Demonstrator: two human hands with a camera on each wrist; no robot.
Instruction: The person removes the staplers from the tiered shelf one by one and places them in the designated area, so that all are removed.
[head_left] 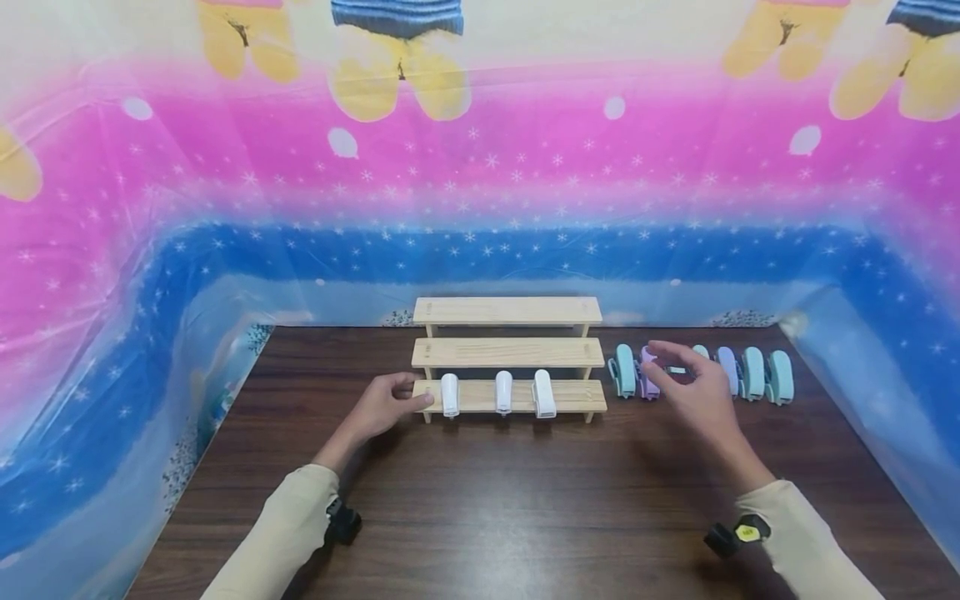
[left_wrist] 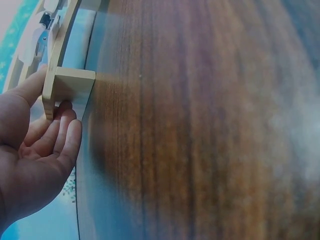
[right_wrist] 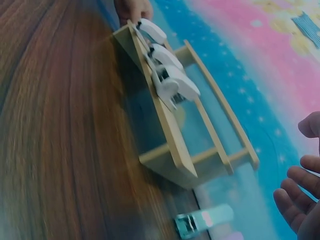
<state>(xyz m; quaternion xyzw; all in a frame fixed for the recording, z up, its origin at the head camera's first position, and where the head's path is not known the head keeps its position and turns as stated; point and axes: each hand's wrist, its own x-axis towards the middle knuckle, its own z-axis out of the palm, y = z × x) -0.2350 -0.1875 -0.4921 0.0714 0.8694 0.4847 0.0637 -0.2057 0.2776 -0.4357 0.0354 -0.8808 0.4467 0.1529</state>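
A three-step wooden display stand (head_left: 476, 398) stands on the table. My left hand (head_left: 384, 408) grips the left end of its lowest step, thumb on top and fingers underneath, as the left wrist view shows. Three white stapler-like devices (head_left: 504, 393) sit spaced along that step. My right hand (head_left: 705, 404) is over a row of similar devices right of the stand, its fingers spread with nothing between them in the right wrist view. The thumb overlaps a purple device (head_left: 648, 385) in the head view. Left of it is a teal one (head_left: 624, 372). The hand partly hides the row.
Further right in the row stand a lavender device (head_left: 727, 369) and teal ones (head_left: 780, 379). A dark wood table (head_left: 495, 500) lies beneath everything. Behind it hangs a pink and blue printed cloth (head_left: 525, 150), which rises close behind the stand's upper step (head_left: 510, 311).
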